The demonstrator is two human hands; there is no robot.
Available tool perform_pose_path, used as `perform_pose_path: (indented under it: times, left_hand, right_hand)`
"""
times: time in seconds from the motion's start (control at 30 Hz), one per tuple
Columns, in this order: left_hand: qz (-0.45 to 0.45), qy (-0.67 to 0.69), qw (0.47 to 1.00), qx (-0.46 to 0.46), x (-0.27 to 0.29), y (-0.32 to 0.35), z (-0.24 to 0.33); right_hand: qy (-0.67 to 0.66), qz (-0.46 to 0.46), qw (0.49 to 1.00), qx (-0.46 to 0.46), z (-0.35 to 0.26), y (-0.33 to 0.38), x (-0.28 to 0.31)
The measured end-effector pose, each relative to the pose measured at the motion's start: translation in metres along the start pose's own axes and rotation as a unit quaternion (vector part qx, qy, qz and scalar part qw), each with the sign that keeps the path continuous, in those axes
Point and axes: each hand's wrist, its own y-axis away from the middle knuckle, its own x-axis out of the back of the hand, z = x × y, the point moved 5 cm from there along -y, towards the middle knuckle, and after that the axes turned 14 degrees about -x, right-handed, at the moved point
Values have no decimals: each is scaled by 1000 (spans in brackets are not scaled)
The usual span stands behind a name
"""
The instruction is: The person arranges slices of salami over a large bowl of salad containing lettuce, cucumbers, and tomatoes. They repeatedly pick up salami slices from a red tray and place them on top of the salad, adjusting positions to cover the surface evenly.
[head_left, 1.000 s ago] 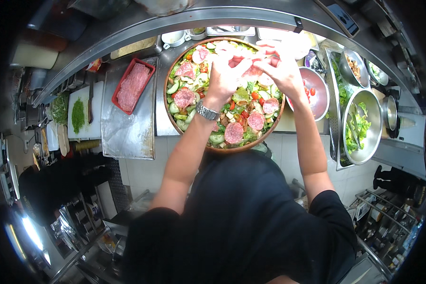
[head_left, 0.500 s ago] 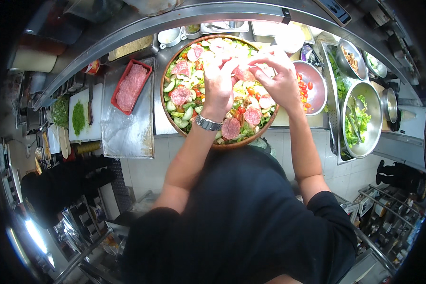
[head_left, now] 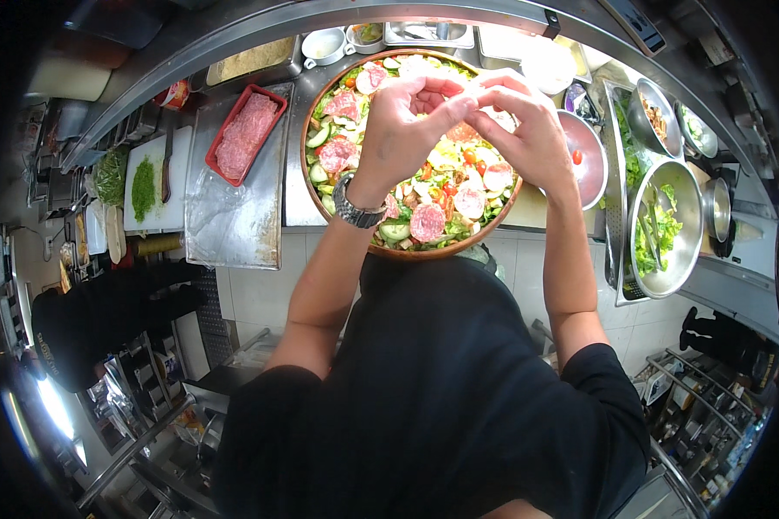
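Observation:
Over a large round wooden bowl [head_left: 433, 253], my two hands meet at the fingertips. My left hand [head_left: 402, 134], below a metal wristwatch [head_left: 355, 206], has its fingers curled and its thumb against the right fingers. My right hand [head_left: 532, 130] pinches at the same spot. Glare there hides what, if anything, they hold. Beneath them lies a salad with salami slices [head_left: 427, 222], cucumber slices [head_left: 395, 231], small tomatoes and leafy greens. A red tray [head_left: 279, 102] of pink sliced salami [head_left: 245, 137] stands to the left on a metal sheet pan [head_left: 234, 229].
To the right are a metal bowl [head_left: 590, 156] with a tomato showing, and a larger steel bowl [head_left: 685, 233] holding lettuce and tongs [head_left: 652, 229]. A cutting board [head_left: 173, 208] with chopped greens and a knife [head_left: 167, 169] lies far left. A metal shelf edge [head_left: 320, 30] crosses above.
My left hand has turned and its fingers now meet those of my right hand. Both hands stay over the bowl. The whole view has shifted slightly.

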Motion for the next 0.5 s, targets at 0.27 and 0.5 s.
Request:
perform_pose_path:
  times: [0.27,0.5]
  left_hand:
    - [-27,-7,1000,0,-3,2,-2]
    - [8,170,985,32,-12,4,-13]
  right_hand:
    - [36,-23,989,-139,5,4,7]
    - [-56,36,990,-126,22,8,0]
